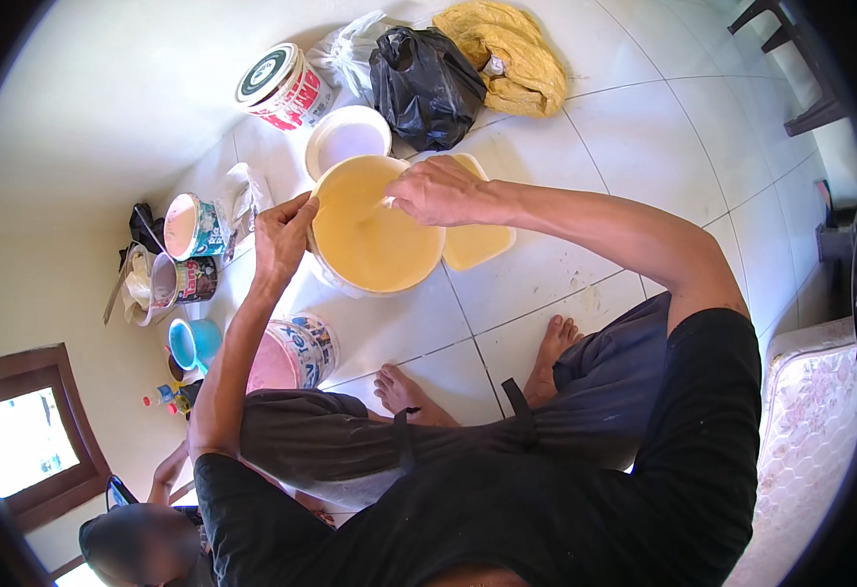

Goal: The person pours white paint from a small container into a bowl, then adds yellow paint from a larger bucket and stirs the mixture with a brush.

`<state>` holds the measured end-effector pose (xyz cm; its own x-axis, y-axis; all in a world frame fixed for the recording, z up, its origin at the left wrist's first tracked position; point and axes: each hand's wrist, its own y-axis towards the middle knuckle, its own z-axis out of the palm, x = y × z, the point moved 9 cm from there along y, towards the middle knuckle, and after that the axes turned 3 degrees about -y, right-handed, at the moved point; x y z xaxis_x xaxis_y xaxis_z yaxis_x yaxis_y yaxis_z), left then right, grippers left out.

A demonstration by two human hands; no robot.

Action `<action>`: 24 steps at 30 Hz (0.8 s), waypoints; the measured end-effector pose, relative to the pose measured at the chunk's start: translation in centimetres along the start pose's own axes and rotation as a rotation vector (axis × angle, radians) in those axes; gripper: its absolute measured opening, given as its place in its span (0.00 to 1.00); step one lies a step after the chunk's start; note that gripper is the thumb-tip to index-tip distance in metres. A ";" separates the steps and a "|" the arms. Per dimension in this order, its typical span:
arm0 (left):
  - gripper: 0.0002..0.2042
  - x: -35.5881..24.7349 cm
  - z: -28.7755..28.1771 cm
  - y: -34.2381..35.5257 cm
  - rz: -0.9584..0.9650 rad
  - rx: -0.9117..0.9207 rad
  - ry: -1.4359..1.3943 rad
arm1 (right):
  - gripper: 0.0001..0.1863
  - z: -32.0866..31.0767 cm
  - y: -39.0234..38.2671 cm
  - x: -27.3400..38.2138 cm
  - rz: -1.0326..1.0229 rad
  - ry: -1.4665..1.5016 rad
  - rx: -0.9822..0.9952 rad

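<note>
At the left, we see the left hand [283,235] closed narrowly on the near-left rim of the bucket [352,286], thumb and fingers pinching its edge; that rim looks to us the sound place to take hold, as we can make out no handle. The bucket stands on the tiled floor [555,284], in front of the bare feet. With the yellow liquid [360,240] inside, we judge it heavy and inclined to slosh if tipped, though we cannot tell how deep the filling goes. Its wall is probably stiff plastic with a little give, hardly fragile, and we would expect wet stretches of rim to be slippery, so two opposite grips under the lip would suit any lifting. In looks it is round and wide-mouthed, pale outside, yellow within, and the liquid is smooth and creamy with faint streaks near the middle. Farther right, the right hand [438,191] is curled over the far-right part of the mouth, fingers drawn together around a small pale thing [388,202], whose nature and full length we cannot tell. Just beside the bucket, at its right, we find a yellow tub [487,256] with rounded corners, partly hidden.
</note>
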<state>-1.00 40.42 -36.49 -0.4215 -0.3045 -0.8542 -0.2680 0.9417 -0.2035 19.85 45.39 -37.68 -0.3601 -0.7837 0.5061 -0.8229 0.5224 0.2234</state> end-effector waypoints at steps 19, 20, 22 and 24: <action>0.20 -0.7 0.1 -0.5 -0.024 0.003 0.004 | 0.10 1.5 -1.2 1.7 0.114 0.281 0.059; 0.21 -1.1 0.4 -0.7 -0.015 0.011 0.021 | 0.10 0.4 -0.7 1.6 0.140 0.283 -0.012; 0.22 -2.0 0.9 -1.0 0.003 0.028 0.054 | 0.12 0.5 -0.6 0.1 0.350 0.420 0.098; 0.21 -1.2 0.5 -0.7 0.000 0.007 0.031 | 0.13 1.0 -0.1 -0.1 0.454 0.565 0.123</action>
<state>0.15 40.19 -35.60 -0.4481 -0.3088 -0.8390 -0.2622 0.9426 -0.2069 19.50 45.13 -38.59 -0.4229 -0.1890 0.8862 -0.7021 0.6867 -0.1886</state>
